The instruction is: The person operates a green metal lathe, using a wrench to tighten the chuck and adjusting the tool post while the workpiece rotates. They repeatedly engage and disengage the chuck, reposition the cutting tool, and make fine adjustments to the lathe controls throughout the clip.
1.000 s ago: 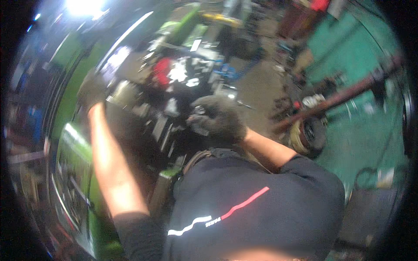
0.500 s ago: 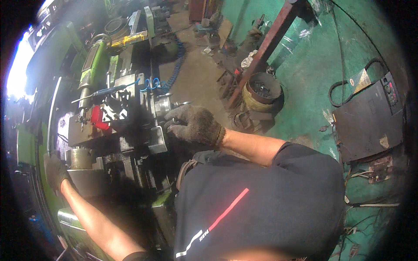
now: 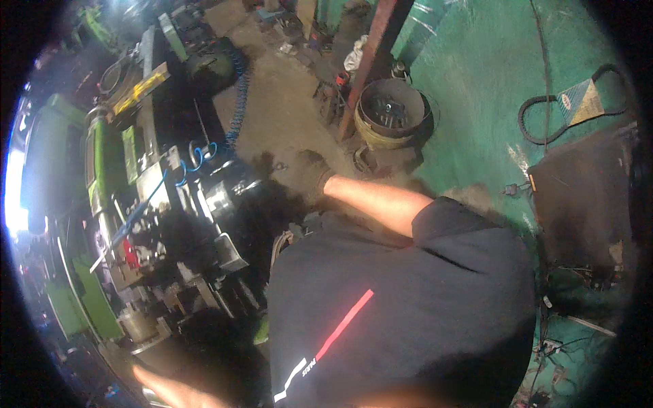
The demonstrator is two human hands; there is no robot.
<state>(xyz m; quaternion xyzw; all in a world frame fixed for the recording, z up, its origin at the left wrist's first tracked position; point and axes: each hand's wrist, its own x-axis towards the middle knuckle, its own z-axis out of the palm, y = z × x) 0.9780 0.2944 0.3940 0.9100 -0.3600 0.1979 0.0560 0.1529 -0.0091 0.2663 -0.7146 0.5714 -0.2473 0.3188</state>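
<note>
My right hand (image 3: 304,173), in a dark knit glove, is off to the right of a lathe-like machine. Its fingers are closed and somewhat blurred. A small shiny metal piece (image 3: 279,165) shows at the fingertips; its exact kind is too small to make out. My left hand (image 3: 121,359), gloved too, is low at the left beside the machine's round metal chuck-like part (image 3: 139,324); its fingers are dim and smeared. Close to the right hand are a metal handwheel hub (image 3: 219,200) and an angled metal bracket (image 3: 231,253).
A coiled blue air hose (image 3: 197,158) runs to a blow gun across the machine. Beyond a rusty slanted post (image 3: 375,58) stands a bucket (image 3: 391,112) of metal bits. A black belt (image 3: 534,122) and a dark cabinet (image 3: 581,204) are at the right, with loose cables below.
The view has shifted, and the machine sits lower and farther left in it. My right hand has drawn away from the handwheel, small metal piece at its fingers. My left hand has left the long lever.
</note>
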